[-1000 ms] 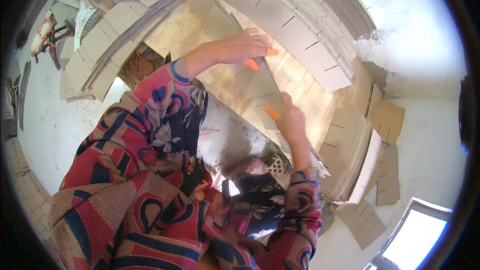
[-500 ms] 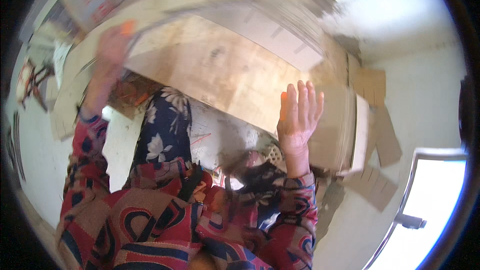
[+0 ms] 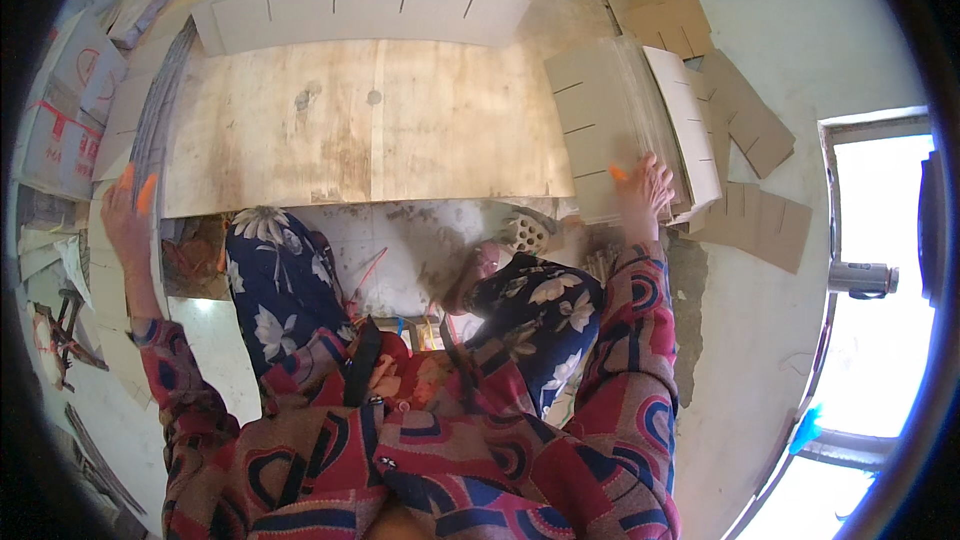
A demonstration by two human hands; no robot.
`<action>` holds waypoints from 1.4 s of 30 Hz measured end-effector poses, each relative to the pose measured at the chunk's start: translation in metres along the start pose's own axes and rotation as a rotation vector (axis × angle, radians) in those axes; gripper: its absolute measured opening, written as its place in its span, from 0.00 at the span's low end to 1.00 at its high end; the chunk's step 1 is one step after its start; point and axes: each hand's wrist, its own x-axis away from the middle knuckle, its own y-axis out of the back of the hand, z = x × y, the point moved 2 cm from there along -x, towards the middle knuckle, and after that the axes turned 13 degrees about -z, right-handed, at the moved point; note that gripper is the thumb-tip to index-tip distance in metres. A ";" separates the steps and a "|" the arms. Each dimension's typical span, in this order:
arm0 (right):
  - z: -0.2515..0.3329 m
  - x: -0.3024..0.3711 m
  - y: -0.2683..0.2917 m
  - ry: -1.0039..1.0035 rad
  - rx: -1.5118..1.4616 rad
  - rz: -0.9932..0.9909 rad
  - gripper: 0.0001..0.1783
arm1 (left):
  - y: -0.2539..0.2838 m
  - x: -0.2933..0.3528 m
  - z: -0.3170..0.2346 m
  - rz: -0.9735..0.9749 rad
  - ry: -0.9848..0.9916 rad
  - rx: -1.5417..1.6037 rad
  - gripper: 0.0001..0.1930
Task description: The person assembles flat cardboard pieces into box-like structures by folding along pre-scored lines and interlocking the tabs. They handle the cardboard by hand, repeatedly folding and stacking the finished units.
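Arms now spread from centre | left hand point(image 3: 128, 222) open by left cardboard stack point(image 3: 118, 130) | right hand point(image 3: 645, 190) flat, unclenched, on slotted cardboard stack point(image 3: 600, 130) | plywood board point(image 3: 365, 125) bare

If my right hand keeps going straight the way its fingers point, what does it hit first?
Most likely the slotted cardboard stack: the right hand already rests on its near edge, fingers pointing up across it. Depth is hard to judge.

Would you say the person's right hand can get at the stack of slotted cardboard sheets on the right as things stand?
Probably yes: the right hand already rests on the near edge of the stack of slotted cardboard sheets, and nothing lies between them. The left hand is far off at the left edge of the wooden board.
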 end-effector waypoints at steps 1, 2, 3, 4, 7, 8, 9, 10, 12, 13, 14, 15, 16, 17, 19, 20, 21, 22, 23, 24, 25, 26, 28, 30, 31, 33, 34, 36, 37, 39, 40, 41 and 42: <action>-0.003 -0.001 -0.005 -0.008 -0.001 0.039 0.32 | -0.002 -0.016 -0.027 -0.032 -0.052 0.015 0.20; -0.004 -0.005 -0.012 -0.014 -0.012 0.076 0.31 | -0.002 -0.029 -0.043 -0.045 -0.087 0.062 0.20; -0.012 -0.009 -0.021 0.019 -0.041 0.058 0.31 | -0.007 -0.038 -0.059 -0.058 -0.118 0.126 0.20; -0.023 -0.013 -0.033 0.050 -0.069 0.043 0.30 | -0.010 -0.047 -0.077 -0.068 -0.151 0.191 0.20; -0.020 -0.025 -0.023 -0.009 -0.127 0.123 0.25 | -0.005 -0.073 -0.128 0.014 -0.096 0.329 0.19; -0.014 -0.030 -0.012 -0.051 -0.143 0.169 0.24 | -0.007 -0.079 -0.136 0.035 -0.082 0.380 0.19; -0.014 -0.033 -0.009 -0.053 -0.184 0.109 0.22 | -0.012 -0.083 -0.144 0.056 -0.067 0.431 0.19; -0.017 -0.034 -0.005 -0.057 -0.219 0.046 0.21 | -0.019 -0.088 -0.153 0.075 -0.051 0.489 0.19; -0.015 -0.036 0.006 -0.098 -0.280 -0.058 0.18 | -0.032 -0.099 -0.172 0.003 -0.128 0.526 0.19; -0.018 -0.038 0.018 -0.145 -0.287 -0.109 0.18 | -0.042 -0.109 -0.192 -0.034 -0.152 0.595 0.19; -0.015 -0.040 0.030 -0.186 -0.313 -0.152 0.18 | -0.048 -0.121 -0.209 -0.069 -0.177 0.643 0.18; -0.007 -0.042 0.045 -0.265 -0.394 -0.164 0.17 | -0.063 -0.132 -0.226 -0.063 -0.184 0.678 0.18; 0.001 -0.040 0.056 -0.270 -0.537 -0.230 0.16 | -0.082 -0.142 -0.248 -0.056 -0.193 0.717 0.17; 0.016 -0.037 0.064 -0.272 -0.697 -0.290 0.15 | -0.089 -0.156 -0.267 -0.045 -0.208 0.719 0.19; 0.065 -0.035 0.072 -0.259 -0.988 -0.323 0.14 | -0.109 -0.180 -0.283 -0.015 -0.253 0.655 0.22; 0.085 -0.031 0.074 -0.252 -1.071 -0.308 0.13 | -0.126 -0.188 -0.297 0.005 -0.284 0.635 0.24; 0.105 -0.028 0.076 -0.244 -1.157 -0.289 0.12 | -0.141 -0.195 -0.308 0.056 -0.279 0.619 0.25; 0.106 -0.026 0.072 -0.291 -1.140 -0.280 0.12 | -0.162 -0.201 -0.345 0.104 -0.282 0.669 0.27; 0.123 -0.024 0.074 -0.326 -1.201 -0.240 0.11 | -0.162 -0.212 -0.346 0.126 -0.280 0.567 0.27; 0.119 -0.023 0.070 -0.380 -1.172 -0.233 0.10 | -0.177 -0.217 -0.380 0.146 -0.286 0.560 0.26; 0.130 -0.022 0.074 -0.331 -1.182 -0.255 0.10 | -0.182 -0.222 -0.381 0.172 -0.285 0.478 0.26; 0.140 -0.021 0.078 -0.282 -1.194 -0.276 0.09 | -0.185 -0.226 -0.377 0.151 -0.289 0.462 0.27; 0.145 -0.026 0.075 -0.221 -1.221 -0.301 0.08 | -0.204 -0.231 -0.386 0.097 -0.294 0.488 0.27; 0.146 -0.028 0.070 -0.207 -1.313 -0.269 0.07 | -0.221 -0.233 -0.388 0.050 -0.350 0.461 0.25; 0.148 -0.031 0.071 -0.203 -1.256 -0.254 0.08 | -0.228 -0.233 -0.387 0.029 -0.378 0.443 0.25; 0.151 -0.033 0.077 -0.209 -1.135 -0.222 0.11 | -0.237 -0.237 -0.382 0.019 -0.376 0.508 0.18; 0.152 -0.033 0.069 -0.244 -1.275 -0.224 0.14 | -0.241 -0.237 -0.378 0.016 -0.373 0.537 0.15; 0.150 -0.037 0.059 -0.268 -1.411 -0.284 0.19 | -0.232 -0.243 -0.381 0.004 -0.390 0.643 0.10; 0.145 -0.040 0.057 -0.261 -1.396 -0.337 0.22 | -0.228 -0.247 -0.390 -0.006 -0.403 0.713 0.07; 0.148 -0.039 0.067 -0.153 -1.116 -0.455 0.25 | -0.212 -0.246 -0.393 0.131 -0.329 0.691 0.05; 0.153 -0.038 0.069 -0.127 -1.103 -0.460 0.26 | -0.205 -0.239 -0.389 0.205 -0.287 0.664 0.04; 0.158 -0.036 0.072 -0.102 -1.089 -0.467 0.26 | -0.200 -0.231 -0.386 0.196 -0.314 0.698 0.04; 0.162 -0.035 0.075 -0.078 -1.073 -0.474 0.27 | -0.195 -0.223 -0.384 0.187 -0.341 0.733 0.04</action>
